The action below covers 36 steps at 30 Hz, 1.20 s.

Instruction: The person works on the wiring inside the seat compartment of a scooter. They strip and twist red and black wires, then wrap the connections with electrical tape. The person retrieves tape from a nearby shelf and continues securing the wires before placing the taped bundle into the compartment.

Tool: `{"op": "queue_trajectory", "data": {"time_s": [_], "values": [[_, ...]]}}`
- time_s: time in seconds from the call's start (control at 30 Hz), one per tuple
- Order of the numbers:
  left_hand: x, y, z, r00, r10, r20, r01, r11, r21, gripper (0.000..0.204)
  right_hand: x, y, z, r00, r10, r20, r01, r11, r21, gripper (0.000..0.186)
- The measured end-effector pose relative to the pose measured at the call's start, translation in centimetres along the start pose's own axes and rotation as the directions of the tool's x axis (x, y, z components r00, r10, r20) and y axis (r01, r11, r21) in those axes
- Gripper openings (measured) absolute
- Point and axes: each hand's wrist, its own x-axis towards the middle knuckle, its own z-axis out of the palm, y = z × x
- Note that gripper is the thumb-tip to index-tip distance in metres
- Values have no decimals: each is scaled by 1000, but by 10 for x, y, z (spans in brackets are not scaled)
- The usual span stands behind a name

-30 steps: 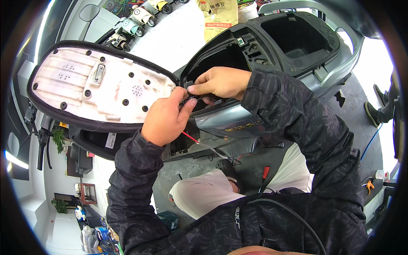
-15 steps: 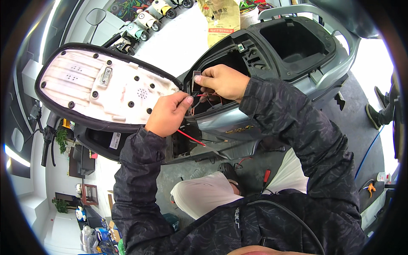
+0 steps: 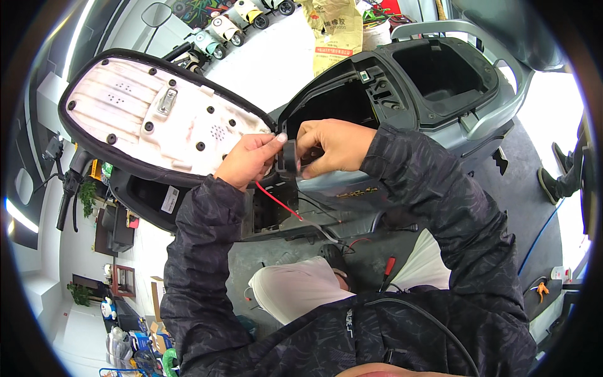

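My left hand (image 3: 248, 160) is closed in a pinch at the edge of the scooter's open seat compartment. A red wire (image 3: 278, 202) runs down out of it toward the footboard. Just right of its thumb, my right hand (image 3: 336, 149) curls around a black roll (image 3: 289, 157) that looks like electrical tape, seen edge-on. The wire ends between the hands are hidden by fingers and the roll. To the left lies the flipped-up seat (image 3: 182, 139), its pale underside facing up.
A grey rear top box (image 3: 443, 69) stands open behind the seat compartment (image 3: 339, 103). On the floor near my knees lies a red-handled screwdriver (image 3: 389, 266). A yellow sack (image 3: 333, 38) is beyond the scooter. Another person's shoes (image 3: 549, 185) show at the far right.
My right hand has come down and turned, bringing the black roll from above the wires to beside my left thumb. The left hand keeps its pinch. The view has shifted slightly.
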Motion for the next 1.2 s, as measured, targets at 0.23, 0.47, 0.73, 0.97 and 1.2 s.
{"op": "queue_trajectory", "data": {"time_s": [0.23,0.47,0.73,0.97,1.2], "values": [[-4,13,-3,995,65,78,-77,984,161,49,4,6,2,995,11,-103,-27,988,-155,23],[-4,22,-3,994,9,108,-26,987,157,48,4,5,-3,965,244,-99,-238,969,66,29],[-14,36,4,987,-10,162,-26,975,220,45,9,19,-1,969,231,-84,-212,960,184,30],[-10,44,4,974,-30,223,-46,944,327,45,12,6,-1,966,255,32,-254,966,-40,41],[-16,52,14,980,87,178,-191,653,733,47,13,4,1,965,263,10,-262,964,-36,51]]}}
